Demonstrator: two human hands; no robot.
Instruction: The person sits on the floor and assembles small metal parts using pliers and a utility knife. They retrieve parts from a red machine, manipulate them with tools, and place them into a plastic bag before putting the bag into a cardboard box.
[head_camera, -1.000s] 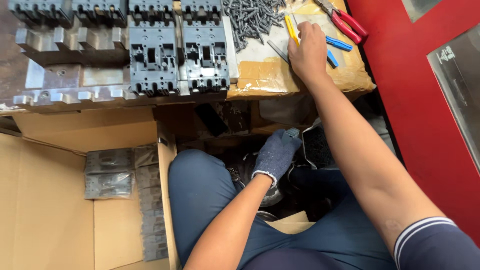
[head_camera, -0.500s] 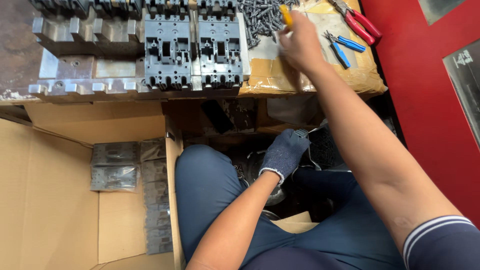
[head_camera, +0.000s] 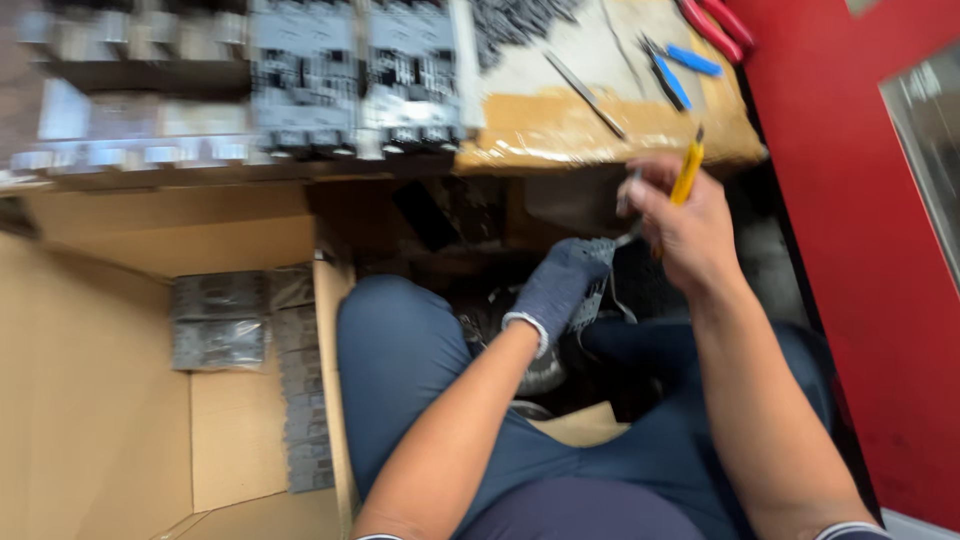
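Right hand (head_camera: 685, 230) was bare, its grip pressed shut around a yellow-handled tool (head_camera: 686, 172), which stuck up tilted out of the fist just below the tabletop (head_camera: 600, 135) edge; tool tip was hidden inside the hand, so its kind could not be told. Left hand (head_camera: 560, 285) wore a dark grey glove (knit, pale cuff), fingers curled around a small grey part (head_camera: 603, 250) right beside the right hand; the two hands were nearly touching, and motion blur made it hard to tell what the part was. Both hands hung low, between the person's knees in blue trousers (head_camera: 400, 350). On the tabletop: two grey moulded switch-like units (head_camera: 355, 75) side by side, a heap of dark screws (head_camera: 520, 20) cut off at the top edge, blue-handled pliers (head_camera: 668, 75), red-handled pliers (head_camera: 715, 25) (half out of frame), a thin metal rod (head_camera: 585, 95). An open cardboard box (head_camera: 100, 400) sat to the left on the floor, with dark grey units (head_camera: 220, 320) inside, blurred. A red wall panel (head_camera: 850, 250) was at right. Space under the tabletop was dark and unclear.
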